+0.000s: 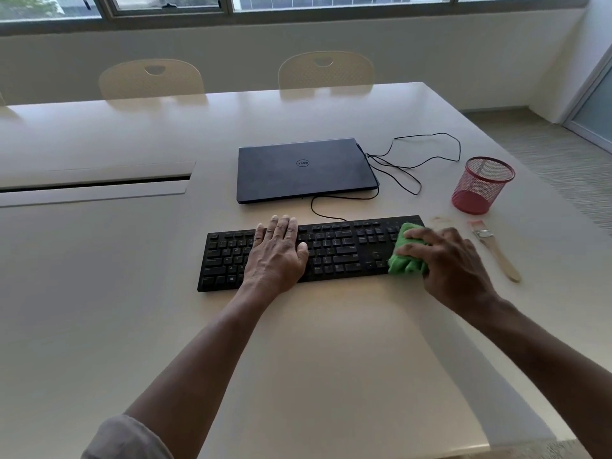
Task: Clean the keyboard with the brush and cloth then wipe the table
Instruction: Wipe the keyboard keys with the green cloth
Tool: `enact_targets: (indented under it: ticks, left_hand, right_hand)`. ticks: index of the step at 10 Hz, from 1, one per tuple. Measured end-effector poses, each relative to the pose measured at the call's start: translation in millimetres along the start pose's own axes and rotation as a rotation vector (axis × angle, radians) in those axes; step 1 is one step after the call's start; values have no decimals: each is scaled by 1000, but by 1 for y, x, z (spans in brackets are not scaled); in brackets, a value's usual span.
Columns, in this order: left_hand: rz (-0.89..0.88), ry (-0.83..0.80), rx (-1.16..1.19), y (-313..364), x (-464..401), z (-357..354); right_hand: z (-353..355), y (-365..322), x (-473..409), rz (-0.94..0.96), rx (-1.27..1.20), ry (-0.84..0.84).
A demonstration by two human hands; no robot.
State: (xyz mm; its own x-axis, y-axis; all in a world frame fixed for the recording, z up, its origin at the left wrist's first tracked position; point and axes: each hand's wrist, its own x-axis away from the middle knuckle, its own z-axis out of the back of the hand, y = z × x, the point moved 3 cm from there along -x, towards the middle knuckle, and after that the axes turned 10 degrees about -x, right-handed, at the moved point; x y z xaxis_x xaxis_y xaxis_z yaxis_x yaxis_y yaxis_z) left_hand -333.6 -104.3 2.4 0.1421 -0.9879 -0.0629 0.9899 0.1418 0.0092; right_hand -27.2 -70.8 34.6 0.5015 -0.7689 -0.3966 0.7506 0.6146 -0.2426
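A black keyboard [341, 251] lies across the white table [99, 293] in front of me. My left hand [276, 253] rests flat on its left-middle keys, fingers straight. My right hand [450, 260] grips a bunched green cloth [402, 258] and holds it against the keyboard's right end, over the number pad. A wooden-handled brush [495, 248] lies on the table to the right of the keyboard, apart from both hands.
A closed dark laptop [304, 170] sits behind the keyboard, with a black cable [414, 160] looping to its right. A red mesh cup [482, 185] stands at the right near the table edge. Two chairs [326, 72] stand at the far side.
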Motion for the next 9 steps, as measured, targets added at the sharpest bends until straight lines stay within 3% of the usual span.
enact_targets:
  ticks: [1, 3, 5, 7, 9]
  left_hand:
    - [1, 2, 3, 0, 0, 0]
    - [-4, 7, 9, 0, 1, 1]
    - [4, -6, 6, 1, 0, 1]
    - [5, 0, 29, 0, 0, 3]
    - [-11, 5, 30, 0, 0, 3]
  right_hand:
    - [3, 0, -8, -75, -7, 40]
    - [-25, -41, -3, 36, -67, 5]
    - [-3, -3, 1, 61, 0, -53]
    - [21, 19, -14, -182, -64, 79]
    - [-4, -19, -22, -255, -6, 5]
